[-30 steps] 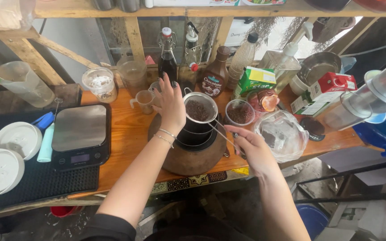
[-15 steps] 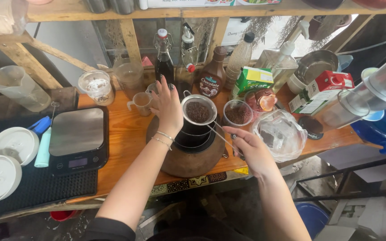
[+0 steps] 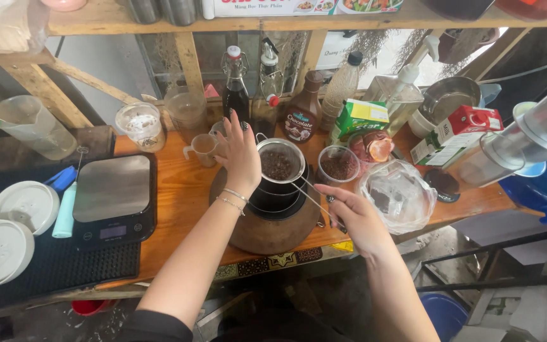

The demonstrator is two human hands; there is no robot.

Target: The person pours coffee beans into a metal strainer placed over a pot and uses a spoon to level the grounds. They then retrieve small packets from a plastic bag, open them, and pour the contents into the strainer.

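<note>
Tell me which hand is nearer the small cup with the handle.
Left. The left hand hovers right beside the small cup, by the strainer's rim. The right hand holds the strainer handle, farther off.

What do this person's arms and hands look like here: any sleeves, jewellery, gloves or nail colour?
Both forearms are bare, with no gloves. The left hand has two thin bracelets at the wrist, fine chains or bead strands, and dark-painted fingernails. The right hand shows no ring, watch or bracelet that I can make out. A dark sleeve edge shows at the upper left arm, at the bottom of the picture.
</note>
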